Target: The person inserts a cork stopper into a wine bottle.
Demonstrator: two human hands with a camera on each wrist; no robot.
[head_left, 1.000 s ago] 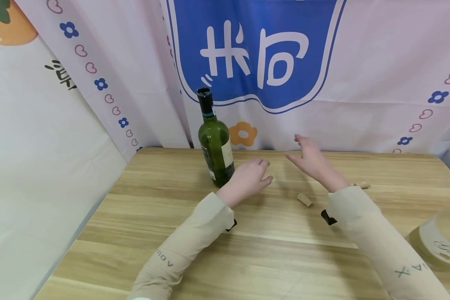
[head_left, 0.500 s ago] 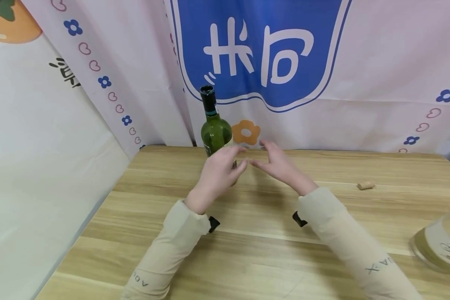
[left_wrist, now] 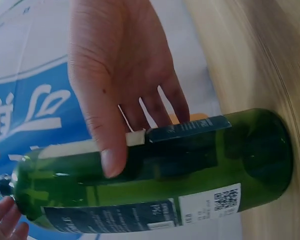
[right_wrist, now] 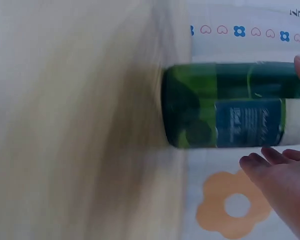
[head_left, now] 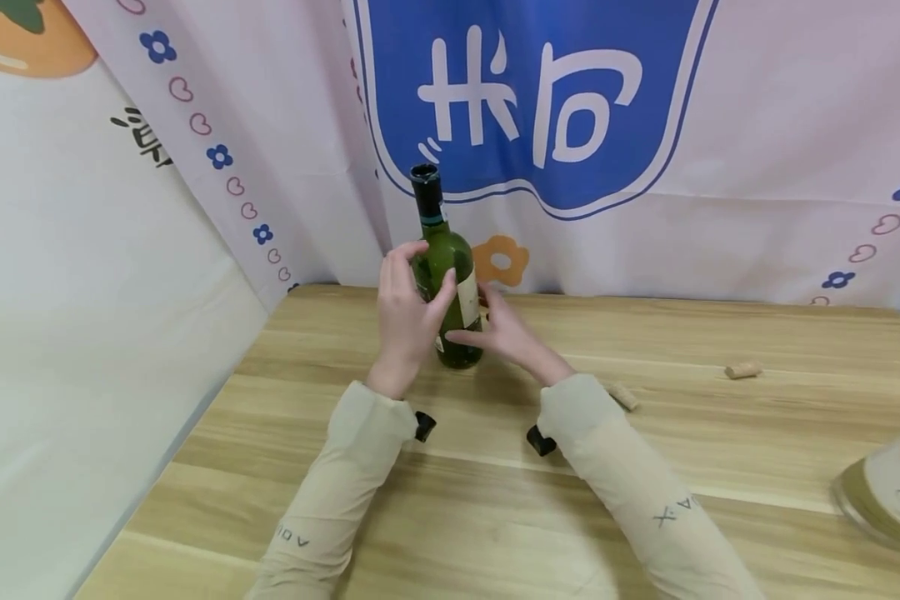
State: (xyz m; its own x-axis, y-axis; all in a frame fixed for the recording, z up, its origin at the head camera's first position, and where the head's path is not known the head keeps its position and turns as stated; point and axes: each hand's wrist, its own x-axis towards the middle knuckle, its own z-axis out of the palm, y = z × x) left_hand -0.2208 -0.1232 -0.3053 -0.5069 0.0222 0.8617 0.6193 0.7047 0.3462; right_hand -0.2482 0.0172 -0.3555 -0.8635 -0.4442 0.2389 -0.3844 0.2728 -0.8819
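Observation:
A green glass wine bottle (head_left: 450,250) with a dark neck wrap and open mouth stands upright near the table's back edge. My left hand (head_left: 405,321) is raised at its left front, thumb and fingers spread near the shoulder; its fingertips show at the left edge of the left wrist view. Lower down, my right hand (head_left: 513,340) reaches from the right, thumb across the front and extended fingers on the far side. In the right wrist view its fingers (right_wrist: 277,165) lie close beside the bottle (right_wrist: 235,105); I cannot tell whether they touch.
On the wooden table (head_left: 480,533), a cork (head_left: 625,397) lies by my right sleeve, and another cork (head_left: 743,370) lies farther right. A clear labelled container (head_left: 881,496) with yellowish contents stands at the right edge. Printed cloth (head_left: 570,250) hangs behind the table.
Both hands have come to the bottle: the right moved left to its lower part, the left moved left and up to its shoulder. The bottle keeps its place on the table.

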